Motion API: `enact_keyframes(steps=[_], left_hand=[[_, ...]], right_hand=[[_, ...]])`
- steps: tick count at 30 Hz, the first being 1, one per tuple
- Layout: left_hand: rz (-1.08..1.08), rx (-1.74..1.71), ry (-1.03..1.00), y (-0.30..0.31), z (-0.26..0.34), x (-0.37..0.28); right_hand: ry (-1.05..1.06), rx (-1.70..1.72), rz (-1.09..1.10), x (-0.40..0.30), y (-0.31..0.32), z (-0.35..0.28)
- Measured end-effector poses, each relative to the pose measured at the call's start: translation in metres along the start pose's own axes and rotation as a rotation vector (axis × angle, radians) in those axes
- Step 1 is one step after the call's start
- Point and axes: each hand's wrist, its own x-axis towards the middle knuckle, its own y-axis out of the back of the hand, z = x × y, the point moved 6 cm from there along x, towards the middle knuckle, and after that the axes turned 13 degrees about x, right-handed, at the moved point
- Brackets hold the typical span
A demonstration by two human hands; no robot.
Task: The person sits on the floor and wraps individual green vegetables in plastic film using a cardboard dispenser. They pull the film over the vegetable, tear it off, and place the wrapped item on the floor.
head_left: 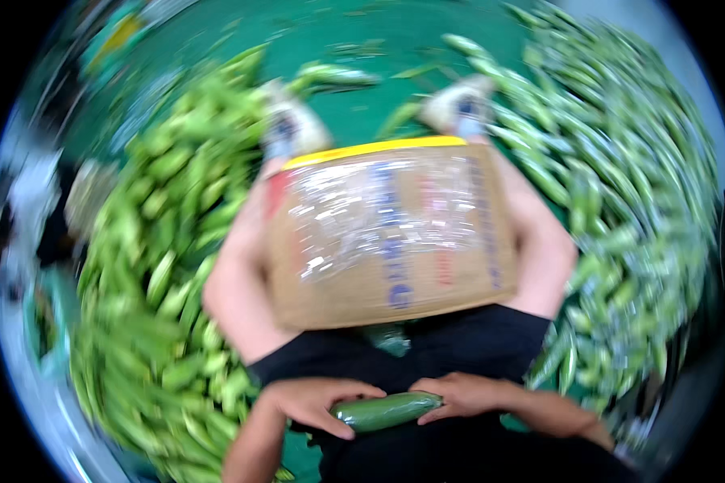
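Observation:
A dark green, long vegetable in clear film (388, 412) lies crosswise close to my body, above my lap. One end of it is gripped by my left hand (323, 403), thumb below and fingers above. At the other end, my right hand (453, 395) has its fingers around the tip. Beyond them a cardboard box (338, 299) rests across my bare legs. Its top carries a sheet of crinkled clear film (386, 217) and a yellow strip (374, 151) along the far edge. The box bears printed writing.
Unwrapped green vegetables (157, 253) are heaped on my left. To my right spreads a large pile of film-wrapped ones (616, 181). A green floor sheet (362, 115) lies under them, with a few loose pieces near my shoes (302, 127). A green-rimmed container (45, 320) stands far left.

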Motion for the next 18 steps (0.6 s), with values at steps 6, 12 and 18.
enact_keyframes(steps=[6,12,18], left_hand=[[1.207,-0.573,-0.657,0.049,0.028,-0.069],[1.724,0.150,-0.857,0.104,0.075,-0.111],[2.663,0.265,1.571,0.131,-0.145,-0.372]], right_hand=[[-0.048,0.618,0.107,0.059,-0.022,-0.008],[0.587,1.006,-0.352,0.060,0.006,-0.110],[1.087,1.161,0.303,0.003,0.138,-0.061]])
